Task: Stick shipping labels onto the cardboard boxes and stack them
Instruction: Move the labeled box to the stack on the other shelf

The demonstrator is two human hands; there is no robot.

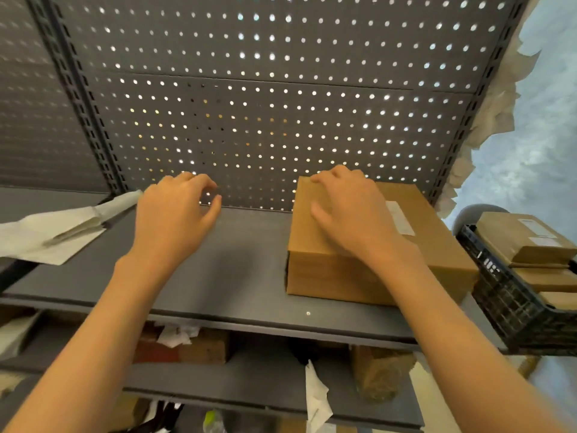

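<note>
The right hand [349,210] lies palm down on top of the brown rectangular cardboard box [371,257], its fingers [324,178] relaxed and only slightly bent, reaching to the box's far left corner; the thumb [321,215] rests flat on the lid. It presses or rests on the box rather than wrapping around it. The left hand [178,210] hovers above the dark grey metal shelf [224,264], well apart from the box, holding nothing: its fingers [199,181] are loosely curled and spread, the thumb [212,210] standing away from them.

The box sits on the right part of the shelf, close to the grey perforated metal back panel [265,98]. A white rectangular shipping label [399,218] is stuck on the lid just right of the right hand; its print is too blurred to read.

At the left end of the shelf lies a pile of white paper sheets [53,229]. At the far right, a black plastic lattice crate [515,304] holds further brown cardboard boxes [527,242]; the uppermost carries a pale label, also illegible. Small white markings show on the crate's wall but cannot be made out. On the lower shelf [265,382] lie crumpled white paper scraps [317,398] and brownish items, too dim to identify.
</note>
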